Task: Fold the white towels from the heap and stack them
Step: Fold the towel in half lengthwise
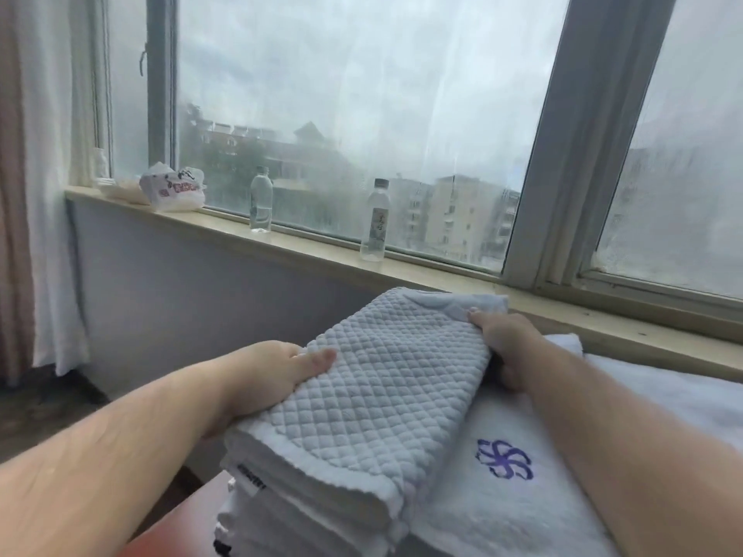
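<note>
A folded white quilted towel [374,379] lies on top of a stack of folded white towels [281,512] at the lower middle. My left hand [277,375] grips its left edge, thumb on top. My right hand [506,347] holds its far right edge, fingers tucked under the fold. Beside the stack on the right lies another white towel with a purple pinwheel logo [504,464]. More white cloth [663,391] spreads to the right under my right forearm.
A stone windowsill [321,251] runs behind, with two clear water bottles [260,205] [376,221] and a white plastic bag [173,188] on it. Curtains [36,186] hang at the left. Dark floor [48,404] shows below them.
</note>
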The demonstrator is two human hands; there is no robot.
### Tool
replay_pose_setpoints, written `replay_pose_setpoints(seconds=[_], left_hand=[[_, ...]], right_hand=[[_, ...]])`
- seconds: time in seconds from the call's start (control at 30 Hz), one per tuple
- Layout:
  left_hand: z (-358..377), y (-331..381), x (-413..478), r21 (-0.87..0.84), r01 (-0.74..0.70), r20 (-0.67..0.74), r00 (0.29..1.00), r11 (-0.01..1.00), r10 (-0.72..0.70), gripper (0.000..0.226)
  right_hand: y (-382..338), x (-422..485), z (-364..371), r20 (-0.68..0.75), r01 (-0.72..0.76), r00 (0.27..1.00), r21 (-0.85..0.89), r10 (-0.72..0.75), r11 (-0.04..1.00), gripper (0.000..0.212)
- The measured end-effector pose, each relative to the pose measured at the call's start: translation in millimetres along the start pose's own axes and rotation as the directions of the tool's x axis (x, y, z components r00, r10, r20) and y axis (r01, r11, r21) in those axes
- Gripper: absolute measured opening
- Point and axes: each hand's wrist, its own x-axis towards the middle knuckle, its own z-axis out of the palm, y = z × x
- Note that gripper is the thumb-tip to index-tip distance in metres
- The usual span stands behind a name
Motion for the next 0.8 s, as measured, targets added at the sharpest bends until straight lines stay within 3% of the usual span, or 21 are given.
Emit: replay_pose_setpoints(seconds=[0.07,0.17,0.23,0.27,0.33,0.4,0.43,0.5,0.57,0.67,0.8], left_hand=[[-4,3,3,0.054,-0.043,-0.07,0.996,0.998,0.046,0.06],[0,4,9,0.299,0.036,-0.139,0.99,0.953,0.006,0.059],[2,5,10,0.378,0.09,-0.219,0.976,0.921,-0.006,0.054],[3,9,9,0.402,0.098,-0.28,0.96,0.91,0.02,0.05],[9,18,5,0.436,0.033,-0.38,0.913,0.899,0.151,0.044],[19,28,3,0.395,-0.142,-0.352,0.889,0.908,0.292,0.044],[24,31,2,0.381,-0.208,-0.285,0.9,0.901,0.328,0.049],[38,34,1,0.435,-0.213,-0.136,0.945,0.875,0.298,0.073],[47,27,0,0.508,-0.16,-0.077,0.97,0.846,0.23,0.097],[53,16,-2,0.499,-0.105,-0.112,0.976,0.86,0.185,0.115],[54,16,1,0.478,-0.094,-0.122,0.977,0.873,0.173,0.121]], right_hand=[[0,5,4,-0.033,0.033,0.999,-0.008,-0.033,0.999,0.036],[8,13,6,-0.082,0.06,0.994,-0.111,-0.069,0.992,0.047],[5,10,7,-0.134,0.077,0.984,-0.276,-0.118,0.958,0.053],[0,8,7,-0.19,0.085,0.963,-0.461,-0.192,0.883,0.059],[-7,0,8,-0.249,0.112,0.836,-0.795,-0.489,0.596,0.064],[-13,-10,15,-0.04,0.259,0.695,-0.918,-0.718,0.301,0.057],[-18,-13,20,0.08,0.322,0.706,-0.921,-0.704,0.218,0.055],[-25,-13,32,0.219,0.37,0.818,-0.908,-0.532,0.195,0.059],[-25,-6,40,0.283,0.358,0.895,-0.916,-0.344,0.18,0.065],[-19,5,45,0.294,0.343,0.924,-0.92,-0.246,0.189,0.07],[-20,15,51,0.268,0.307,0.941,-0.933,-0.209,0.188,0.067]])
